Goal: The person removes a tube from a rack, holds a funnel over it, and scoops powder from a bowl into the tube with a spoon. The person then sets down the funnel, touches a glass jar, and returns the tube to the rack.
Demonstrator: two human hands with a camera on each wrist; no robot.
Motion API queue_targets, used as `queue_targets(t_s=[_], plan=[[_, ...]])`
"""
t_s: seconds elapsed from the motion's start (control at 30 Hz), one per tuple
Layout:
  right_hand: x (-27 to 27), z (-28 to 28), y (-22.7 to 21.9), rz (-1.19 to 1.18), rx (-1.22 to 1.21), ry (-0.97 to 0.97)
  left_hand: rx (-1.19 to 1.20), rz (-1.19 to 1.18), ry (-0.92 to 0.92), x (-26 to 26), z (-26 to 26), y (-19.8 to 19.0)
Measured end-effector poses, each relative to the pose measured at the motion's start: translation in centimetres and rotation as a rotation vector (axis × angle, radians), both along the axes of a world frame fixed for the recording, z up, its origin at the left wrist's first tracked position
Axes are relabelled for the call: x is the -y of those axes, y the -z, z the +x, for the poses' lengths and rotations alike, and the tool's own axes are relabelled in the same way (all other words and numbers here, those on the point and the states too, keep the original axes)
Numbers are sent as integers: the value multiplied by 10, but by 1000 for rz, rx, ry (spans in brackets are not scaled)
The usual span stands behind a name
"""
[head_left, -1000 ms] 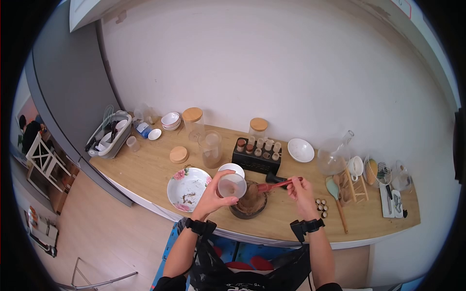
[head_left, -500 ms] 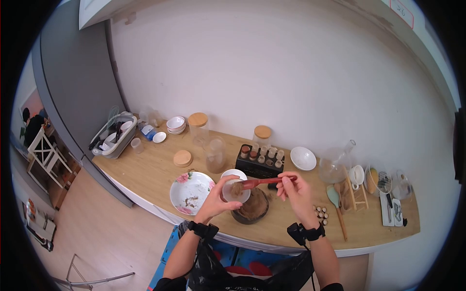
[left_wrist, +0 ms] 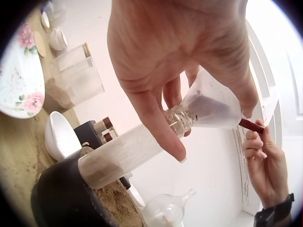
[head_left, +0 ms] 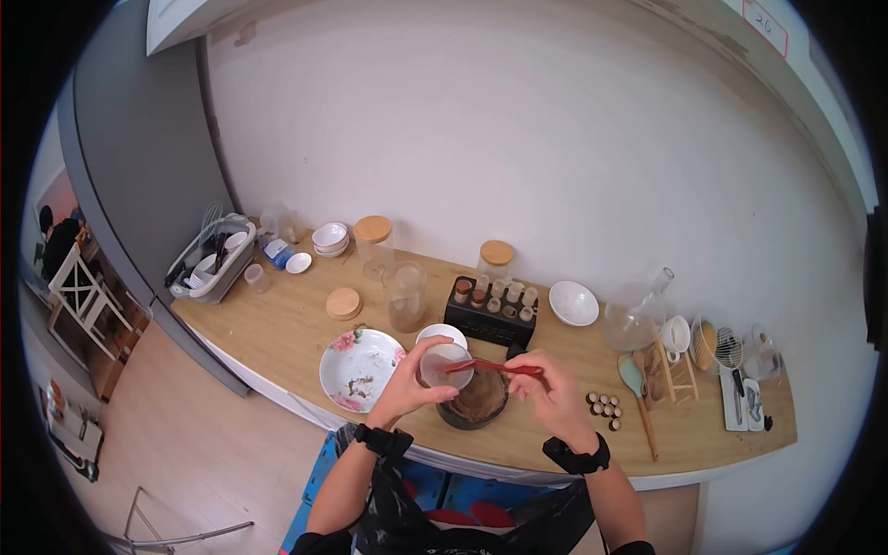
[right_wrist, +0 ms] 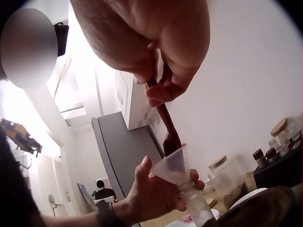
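My left hand (head_left: 412,379) grips a clear glass tube (left_wrist: 123,158) at its neck, with a translucent funnel (head_left: 446,363) seated on top. The tube is tilted over a dark bowl (head_left: 476,400) of brown powder and holds some powder at its lower end. My right hand (head_left: 546,387) pinches the handle of a red spoon (head_left: 490,367), whose tip sits inside the funnel (right_wrist: 173,165). In the right wrist view the red spoon (right_wrist: 165,123) points down into the funnel, and the left hand (right_wrist: 151,194) shows beneath it. Brown powder lies inside the funnel (left_wrist: 213,104).
On the wooden counter (head_left: 277,324) are a floral plate (head_left: 359,368), a white bowl (head_left: 441,333), a black rack of small bottles (head_left: 490,305), a glass jar with powder (head_left: 405,296), a glass flask (head_left: 634,314), a teal spatula (head_left: 638,384) and a dish rack (head_left: 208,259).
The spoon left the dark bowl with powder, rose over the funnel, and its tip now sits in the funnel. My right hand moved left, closer to the left hand.
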State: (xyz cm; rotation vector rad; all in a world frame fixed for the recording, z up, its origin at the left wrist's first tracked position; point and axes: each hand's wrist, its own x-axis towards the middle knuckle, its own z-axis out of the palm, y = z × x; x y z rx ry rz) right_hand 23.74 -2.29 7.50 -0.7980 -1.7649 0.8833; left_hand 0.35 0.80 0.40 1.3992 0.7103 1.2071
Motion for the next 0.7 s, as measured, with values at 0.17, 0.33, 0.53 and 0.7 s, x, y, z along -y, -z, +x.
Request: queue_targets(t_s=[0.17, 0.33, 0.53, 0.7], plan=[[4, 21, 3, -87, -357, 254, -31, 43, -15, -2, -1, 2], [-2, 30, 59, -195, -246, 315, 24, -52, 16, -1, 1, 3], [-2, 19, 81, 148, 360, 347, 2, -29, -1, -1, 1, 5], [-18, 25, 110, -170, 140, 370, 12, -34, 9, -4, 0, 11]])
